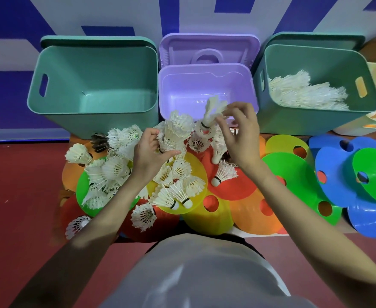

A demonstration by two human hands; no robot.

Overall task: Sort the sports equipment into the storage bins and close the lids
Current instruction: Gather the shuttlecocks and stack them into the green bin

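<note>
From my feed I see my left hand (153, 150) curled round a nested stack of white shuttlecocks (176, 132), thumb stretched across the near side of the stack's lower end and the other fingers wrapped behind it, feathers fanning up and away above the grip. My right hand (241, 138) is raised just beside it, fingers loosely spread and bent, with the fingertips (226, 111) touching the feather skirt of 1 single shuttlecock (212, 112) that stands cork-down over the pile; whether they truly pinch it or only brush it I cannot tell. That shuttlecock hangs in front of the near rim of the purple bin (207, 90), whose lid (209, 50) leans upright behind it. To the left stands an open green bin (93, 85), and to the right a second green bin (318, 85) with a heap of white shuttlecocks (305, 92) already inside. Under both hands loose shuttlecocks (116, 170) lie scattered across overlapping flat disc cones (245, 187) in orange, yellow, green and red, with blue and green discs (349, 174) further right on the red floor (22, 185)
</note>
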